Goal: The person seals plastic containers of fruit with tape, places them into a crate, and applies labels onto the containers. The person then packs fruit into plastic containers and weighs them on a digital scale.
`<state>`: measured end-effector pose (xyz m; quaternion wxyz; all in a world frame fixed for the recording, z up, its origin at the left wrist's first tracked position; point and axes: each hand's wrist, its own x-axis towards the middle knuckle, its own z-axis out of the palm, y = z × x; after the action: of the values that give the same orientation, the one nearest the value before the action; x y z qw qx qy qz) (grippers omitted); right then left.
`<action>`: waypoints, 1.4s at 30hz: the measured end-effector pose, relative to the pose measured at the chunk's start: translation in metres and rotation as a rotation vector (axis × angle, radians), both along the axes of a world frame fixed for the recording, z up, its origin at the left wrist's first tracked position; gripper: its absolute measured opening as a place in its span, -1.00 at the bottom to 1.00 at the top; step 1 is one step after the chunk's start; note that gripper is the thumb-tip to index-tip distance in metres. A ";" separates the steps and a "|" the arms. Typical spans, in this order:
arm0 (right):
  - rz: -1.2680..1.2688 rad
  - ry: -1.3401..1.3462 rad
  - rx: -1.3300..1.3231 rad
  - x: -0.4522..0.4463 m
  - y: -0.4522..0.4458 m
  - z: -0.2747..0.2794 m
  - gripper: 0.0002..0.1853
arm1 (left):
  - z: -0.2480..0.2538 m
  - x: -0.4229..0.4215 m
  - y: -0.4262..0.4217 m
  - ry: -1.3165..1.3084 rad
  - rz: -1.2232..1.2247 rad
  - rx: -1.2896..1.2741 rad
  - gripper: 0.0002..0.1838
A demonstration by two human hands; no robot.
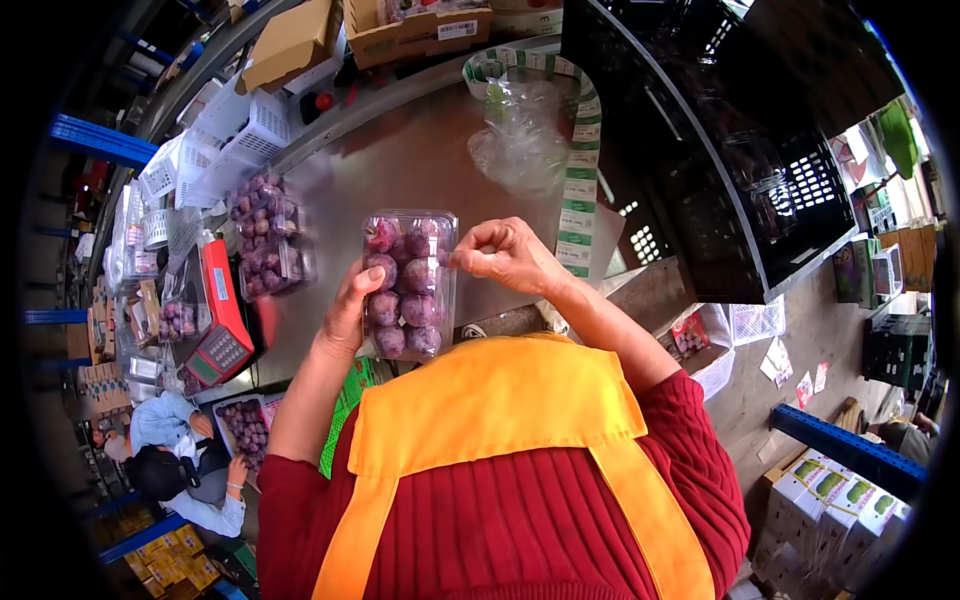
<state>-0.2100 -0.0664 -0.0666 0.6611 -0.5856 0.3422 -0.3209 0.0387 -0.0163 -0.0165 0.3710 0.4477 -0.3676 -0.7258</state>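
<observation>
A clear plastic box of purple plums is held upright-lengthwise in front of the yellow apron. My left hand grips its left side, the thumb lying over the edge. At the upper right edge of the box is my right hand, with thumb and forefinger pinched together; whether anything is between them is too small to see. A strip of green and white labels runs along the right of the metal table. Crumpled clear plastic lies beside the strip.
Filled plum boxes stand at the left, near a red scale and white baskets. Black crates rise at the right. Cardboard boxes line the back. A person works at the lower left by a plum crate.
</observation>
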 end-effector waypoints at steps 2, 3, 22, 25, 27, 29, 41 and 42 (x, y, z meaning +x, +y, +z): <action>-0.086 0.093 -0.190 0.006 0.003 0.005 -0.81 | 0.008 -0.009 0.005 -0.100 0.087 -0.111 -0.15; -0.114 0.067 -0.163 0.009 0.006 0.004 -0.83 | 0.011 -0.012 0.007 -0.142 0.106 -0.181 -0.15; -0.714 -0.363 0.040 -0.003 0.019 0.013 -0.41 | 0.017 -0.076 -0.028 0.032 0.065 -0.315 -0.14; -1.053 -0.376 0.145 -0.039 0.017 -0.023 -0.54 | 0.028 -0.104 -0.065 -0.028 -0.167 -0.486 -0.11; -1.080 -0.412 0.215 -0.076 0.035 -0.036 -0.65 | 0.052 -0.141 -0.094 0.141 -0.341 -0.596 -0.08; -1.052 -0.332 0.263 -0.098 0.058 -0.050 -0.72 | 0.091 -0.195 -0.135 0.420 -0.655 -0.582 -0.08; -0.880 -0.097 0.265 -0.156 0.098 -0.095 -0.75 | -0.008 -0.492 -0.331 -1.719 -0.917 -1.401 -0.09; -0.865 -0.093 0.275 -0.160 0.099 -0.098 -0.74 | -0.036 -0.492 -0.345 -1.827 -0.961 -1.543 -0.06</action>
<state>-0.3697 0.0325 -0.1641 0.5527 -0.2805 0.5647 -0.5449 -0.4533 -0.3617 -0.0527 -0.1495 0.2739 -0.9326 0.1813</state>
